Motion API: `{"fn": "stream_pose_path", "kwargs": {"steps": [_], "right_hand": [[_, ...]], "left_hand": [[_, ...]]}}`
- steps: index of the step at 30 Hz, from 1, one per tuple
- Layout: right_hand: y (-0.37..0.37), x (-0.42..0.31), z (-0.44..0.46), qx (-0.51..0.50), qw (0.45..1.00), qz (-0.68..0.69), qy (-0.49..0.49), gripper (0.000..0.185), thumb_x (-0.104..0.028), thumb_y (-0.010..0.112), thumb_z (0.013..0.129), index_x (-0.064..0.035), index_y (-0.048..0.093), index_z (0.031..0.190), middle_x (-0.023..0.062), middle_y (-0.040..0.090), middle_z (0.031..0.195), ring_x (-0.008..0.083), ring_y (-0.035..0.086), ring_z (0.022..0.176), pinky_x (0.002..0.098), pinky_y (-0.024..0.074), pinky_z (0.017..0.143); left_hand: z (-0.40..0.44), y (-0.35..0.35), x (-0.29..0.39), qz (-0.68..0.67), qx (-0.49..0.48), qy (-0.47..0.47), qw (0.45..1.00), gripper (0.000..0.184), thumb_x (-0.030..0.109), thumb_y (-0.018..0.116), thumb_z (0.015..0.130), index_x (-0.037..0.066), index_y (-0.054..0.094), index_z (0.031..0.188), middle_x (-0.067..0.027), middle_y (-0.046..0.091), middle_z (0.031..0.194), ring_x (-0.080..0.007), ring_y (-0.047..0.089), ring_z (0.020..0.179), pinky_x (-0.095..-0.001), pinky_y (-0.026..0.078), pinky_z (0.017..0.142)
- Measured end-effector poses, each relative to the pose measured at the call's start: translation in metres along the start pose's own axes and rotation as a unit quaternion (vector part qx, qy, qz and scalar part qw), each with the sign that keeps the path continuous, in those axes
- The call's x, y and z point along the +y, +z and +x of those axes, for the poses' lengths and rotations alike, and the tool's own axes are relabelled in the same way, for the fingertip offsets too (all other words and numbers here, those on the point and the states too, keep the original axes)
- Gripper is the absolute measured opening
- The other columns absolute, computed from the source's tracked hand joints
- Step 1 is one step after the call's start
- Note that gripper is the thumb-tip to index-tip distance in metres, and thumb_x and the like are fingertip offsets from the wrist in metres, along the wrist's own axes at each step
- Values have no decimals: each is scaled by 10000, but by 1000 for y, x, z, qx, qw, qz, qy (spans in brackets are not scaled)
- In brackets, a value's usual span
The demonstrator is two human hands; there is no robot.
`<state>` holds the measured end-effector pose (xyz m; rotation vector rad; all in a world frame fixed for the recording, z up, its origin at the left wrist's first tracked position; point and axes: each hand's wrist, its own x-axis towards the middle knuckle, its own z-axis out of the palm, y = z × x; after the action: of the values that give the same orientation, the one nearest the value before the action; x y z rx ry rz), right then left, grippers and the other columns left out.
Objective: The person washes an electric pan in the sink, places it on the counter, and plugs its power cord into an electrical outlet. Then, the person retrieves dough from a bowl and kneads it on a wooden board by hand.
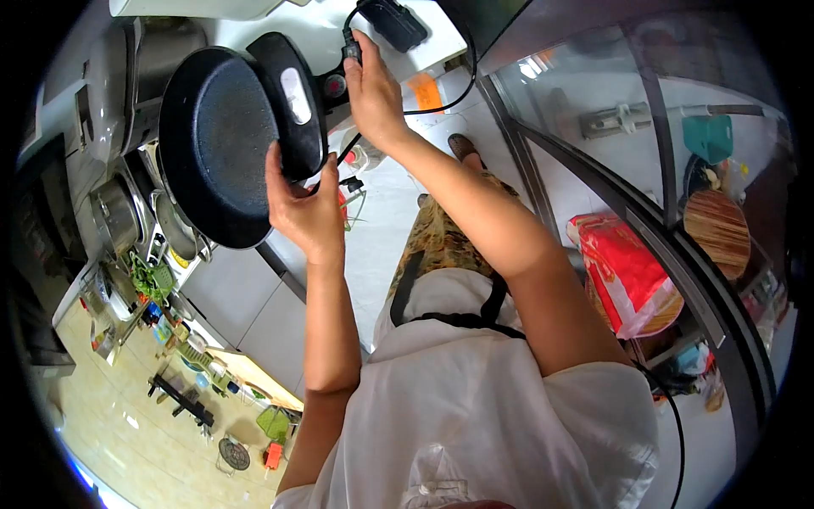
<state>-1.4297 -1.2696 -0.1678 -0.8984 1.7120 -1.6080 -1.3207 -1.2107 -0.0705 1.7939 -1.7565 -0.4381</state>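
Observation:
A round black pan [233,140] is held up on its side at the upper left, its dark inner surface in view. Against its right edge lies a curved black piece [275,64] with a pale oval on it. My left hand [307,212] grips the lower end of this piece and the pan's rim between thumb and fingers. Beside the pan, a small black part with a round reddish button [335,86] sticks out to the right. My right hand [375,97] is closed on a black cord plug [351,51] just above that part.
A white counter [432,42] holds a black box-shaped device [394,24]. Metal pots [117,212] stand on the left. A sliding glass door [585,93] is on the right, with a red bag [615,263] near it. A black cord [449,106] loops beside the counter.

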Motion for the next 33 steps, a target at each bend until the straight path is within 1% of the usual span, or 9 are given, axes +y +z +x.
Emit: {"fn": "stream_pose_path", "kwargs": {"steps": [2,6,10,14,16,20,25,27,33], "right_hand": [[-2,4,2,-31,998,-6,55,417,-221,423,988,-57,383,1369,236,549,1232,396,542,1118,424,415,943],[4,24,1,1,1000,-10,-14,440,-228,408,994,-42,371,1391,223,498,1327,369,488,1220,401,374,1009],[-3,7,6,-44,998,-24,38,424,-204,395,996,-33,367,1383,235,472,1346,396,481,1212,430,372,1015],[-6,6,10,-71,994,-54,61,438,-225,398,991,-68,357,1398,239,495,1320,402,493,1192,428,384,995],[-10,6,12,-83,992,-81,57,443,-249,422,983,-68,385,1385,244,501,1312,411,499,1181,433,390,987],[-30,-6,14,-77,964,-253,-35,407,-273,496,955,-65,484,1304,190,573,1160,373,569,1062,453,473,869],[-71,-5,36,15,881,-426,-205,539,-23,612,765,-98,498,1287,120,500,1244,326,517,1104,453,461,889],[-81,-8,50,-33,852,-488,-186,679,17,593,743,-124,423,1385,106,435,1374,343,434,1205,485,408,958],[-101,3,73,-148,795,-554,-199,528,-18,573,806,-92,487,1322,94,559,1205,308,470,1191,449,404,979]], "left_hand": [[-1,8,-5,11,28,48,998,655,92,849,643,-47,554,1211,-122,649,969,-95,568,676,-231,494,591],[-1,10,-9,28,12,115,993,726,108,837,659,-1,489,1287,-169,587,1069,-311,582,916,-380,465,823],[-7,-9,-3,-16,-20,90,996,774,52,844,644,34,484,1328,-140,482,1273,-123,495,708,-238,449,583],[-30,-37,-18,-61,-19,136,989,466,36,699,812,5,530,1245,-163,485,1268,-184,551,984,-269,482,802],[-42,-43,-41,-118,20,117,986,329,4,655,807,9,581,1128,-136,554,1150,-140,512,749,-229,415,582],[-60,-57,-61,-238,12,-114,965,128,58,579,928,-6,585,1038,-52,599,945,-86,552,779,-216,450,653],[-65,-65,-80,-291,-26,-162,943,117,60,586,925,-4,562,1020,-35,599,853,-86,576,770,-215,469,715],[-68,-63,-99,-301,-31,-204,931,110,62,580,923,7,563,1016,-36,604,845,-75,562,729,-205,459,645],[-65,-72,-110,-361,-31,-294,885,95,108,501,955,69,516,1040,-44,593,802,-44,430,520,-191,337,420]]}}
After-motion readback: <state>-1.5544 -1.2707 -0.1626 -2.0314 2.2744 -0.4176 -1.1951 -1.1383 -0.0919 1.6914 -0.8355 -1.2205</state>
